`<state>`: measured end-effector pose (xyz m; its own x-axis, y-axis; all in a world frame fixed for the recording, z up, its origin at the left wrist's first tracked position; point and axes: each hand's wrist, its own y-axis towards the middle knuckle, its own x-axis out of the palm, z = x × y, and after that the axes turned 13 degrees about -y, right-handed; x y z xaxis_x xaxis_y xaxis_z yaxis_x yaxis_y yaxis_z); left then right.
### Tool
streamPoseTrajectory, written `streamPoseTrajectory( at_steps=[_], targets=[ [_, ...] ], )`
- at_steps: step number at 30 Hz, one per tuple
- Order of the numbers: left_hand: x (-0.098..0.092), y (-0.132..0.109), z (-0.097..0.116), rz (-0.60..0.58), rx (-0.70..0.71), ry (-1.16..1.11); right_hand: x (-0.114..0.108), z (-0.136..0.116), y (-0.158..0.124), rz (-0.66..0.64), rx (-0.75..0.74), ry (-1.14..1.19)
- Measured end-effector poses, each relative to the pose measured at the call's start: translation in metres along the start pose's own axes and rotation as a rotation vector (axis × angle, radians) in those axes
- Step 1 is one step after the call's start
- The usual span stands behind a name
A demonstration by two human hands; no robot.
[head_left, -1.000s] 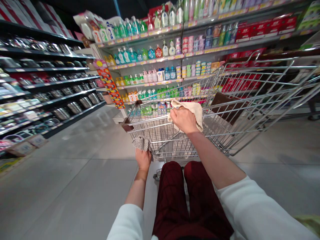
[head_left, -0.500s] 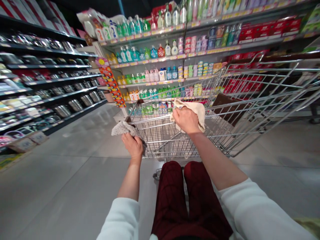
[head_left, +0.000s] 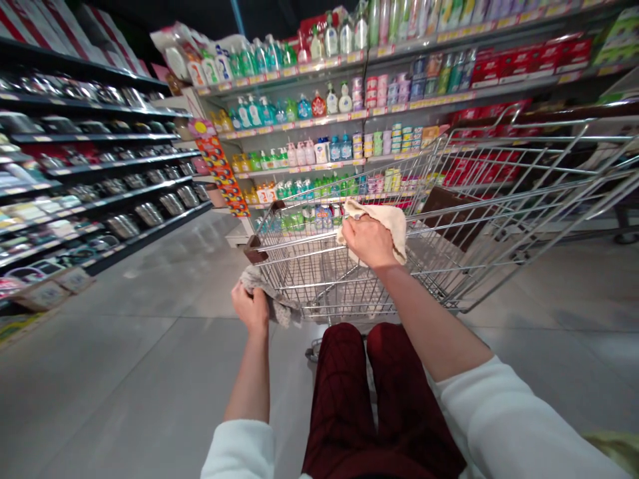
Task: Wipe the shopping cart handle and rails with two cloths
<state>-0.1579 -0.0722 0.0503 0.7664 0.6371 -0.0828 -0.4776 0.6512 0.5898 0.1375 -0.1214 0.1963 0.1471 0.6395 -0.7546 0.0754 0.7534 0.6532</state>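
My right hand (head_left: 368, 241) is shut on a beige cloth (head_left: 387, 223), pressing it against the upper wire rail of a metal shopping cart (head_left: 319, 293). At the cart's near left corner, my left hand (head_left: 251, 307) grips a grey cloth (head_left: 267, 294) against the outside of the wire basket. That cloth hangs down past the lower wires. The cart's basket holds no visible goods, though a dark brown flat panel (head_left: 452, 213) shows at its right side.
To the right and ahead stand shelves of colourful bottles (head_left: 299, 113) and boxes. Dark shelves of steel pots (head_left: 120, 179) line the left. A grey tiled floor (head_left: 140, 372) runs between them, and my dark red trousers (head_left: 379, 406) fill the bottom of the view.
My left hand has moved left and slightly down along the cart's near side, and its grey cloth now hangs lower. My right hand has stayed nearly in place on the rail.
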Motion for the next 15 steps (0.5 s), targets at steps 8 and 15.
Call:
streamPoseTrajectory(
  at_steps=[8,15],
  targets=[
    [0.031,0.041,0.01,-0.169,-0.252,-0.193,-0.002,-0.002,0.0,-0.038,0.033,0.005],
    [0.014,0.035,-0.016,-0.32,-0.357,-0.12,0.0,0.0,-0.002,-0.066,0.054,-0.002]
  ],
)
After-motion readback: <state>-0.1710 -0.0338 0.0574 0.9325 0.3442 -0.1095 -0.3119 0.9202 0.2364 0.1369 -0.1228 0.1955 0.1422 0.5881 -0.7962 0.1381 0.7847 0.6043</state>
